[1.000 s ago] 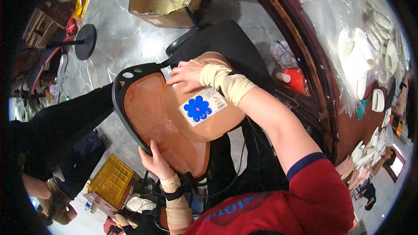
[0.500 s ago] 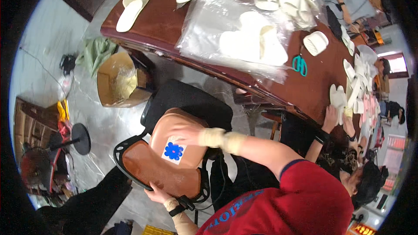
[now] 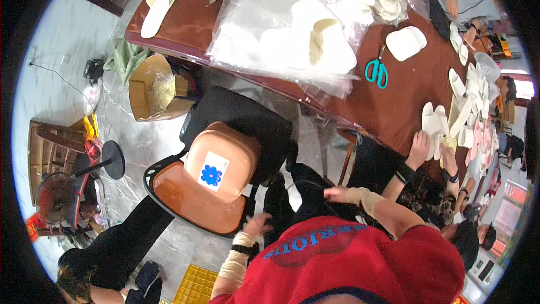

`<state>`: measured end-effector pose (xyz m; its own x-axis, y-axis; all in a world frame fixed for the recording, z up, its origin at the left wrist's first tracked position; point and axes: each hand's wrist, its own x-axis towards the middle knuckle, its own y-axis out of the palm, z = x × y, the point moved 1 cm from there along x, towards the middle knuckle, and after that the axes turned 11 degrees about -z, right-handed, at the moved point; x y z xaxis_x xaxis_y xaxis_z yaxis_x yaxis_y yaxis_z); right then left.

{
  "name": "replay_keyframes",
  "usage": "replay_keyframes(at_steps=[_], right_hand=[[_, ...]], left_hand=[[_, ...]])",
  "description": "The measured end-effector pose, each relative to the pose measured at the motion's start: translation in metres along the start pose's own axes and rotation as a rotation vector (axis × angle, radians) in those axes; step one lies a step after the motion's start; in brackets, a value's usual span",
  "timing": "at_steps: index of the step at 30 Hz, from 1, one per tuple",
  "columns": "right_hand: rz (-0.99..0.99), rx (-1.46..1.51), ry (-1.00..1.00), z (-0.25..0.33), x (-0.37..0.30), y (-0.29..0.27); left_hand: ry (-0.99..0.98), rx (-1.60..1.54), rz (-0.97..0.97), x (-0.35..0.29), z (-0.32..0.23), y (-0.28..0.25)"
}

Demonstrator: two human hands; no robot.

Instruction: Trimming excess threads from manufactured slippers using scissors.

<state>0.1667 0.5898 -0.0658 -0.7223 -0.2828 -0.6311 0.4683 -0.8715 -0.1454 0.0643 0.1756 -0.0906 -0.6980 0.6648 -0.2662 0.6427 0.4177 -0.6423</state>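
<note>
A black chair [image 3: 242, 117] holds a tan, rounded plastic piece [image 3: 236, 155] that looks like a stool or seat. On it lies a white card with a blue flower print [image 3: 211, 173]. An orange-brown panel in a black frame [image 3: 197, 201] adjoins it on the near side. My left hand [image 3: 257, 226], its fingers loosely spread, is just off the panel's near right corner, holding nothing. My right hand [image 3: 336, 193] is in front of my body, right of the chair, with loose fingers and nothing visible in it. Beige wraps cover both forearms.
A brown-topped table [image 3: 371, 110] bears white slippers [image 3: 162, 8], plastic bags [image 3: 253, 34] and teal-handled scissors [image 3: 377, 72]. A cardboard box [image 3: 152, 93], a fan [image 3: 59, 194] and a yellow crate [image 3: 194, 284] stand on the floor. A co-worker's hands [image 3: 419, 149] handle slippers at right.
My right hand has lifted off the tan piece and drawn back right toward my body. My left hand has let go of the panel's near edge. The view has shifted slightly.
</note>
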Motion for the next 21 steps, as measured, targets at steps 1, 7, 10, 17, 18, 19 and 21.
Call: replay_keyframes(at_steps=[1,7,10,17,18,19,21], right_hand=[[0.184,0.088,-0.211,-0.015,0.005,0.009],[0.414,0.25,0.349,-0.015,-0.073,-0.047],[0.425,0.277,0.338,-0.013,-0.074,-0.054],[-0.943,0.004,-0.031,0.044,-0.064,-0.157],[-1.27,0.131,0.019,0.081,-0.069,-0.184],[-1.593,-0.147,-0.114,0.072,-0.069,-0.199],[-1.565,-0.378,-0.043,0.065,-0.073,-0.218]], left_hand=[[-0.309,-0.714,0.285,-0.046,0.028,0.037],[-0.395,-0.702,-0.067,0.016,-0.088,-0.011],[-0.79,-0.691,0.463,0.03,-0.157,-0.089],[-0.674,-0.61,0.355,0.021,-0.126,-0.077],[-0.399,-0.312,0.263,0.021,-0.112,-0.076],[-0.518,-0.258,0.238,0.022,-0.088,-0.074],[-0.499,-0.212,-0.023,0.048,-0.073,-0.093]])
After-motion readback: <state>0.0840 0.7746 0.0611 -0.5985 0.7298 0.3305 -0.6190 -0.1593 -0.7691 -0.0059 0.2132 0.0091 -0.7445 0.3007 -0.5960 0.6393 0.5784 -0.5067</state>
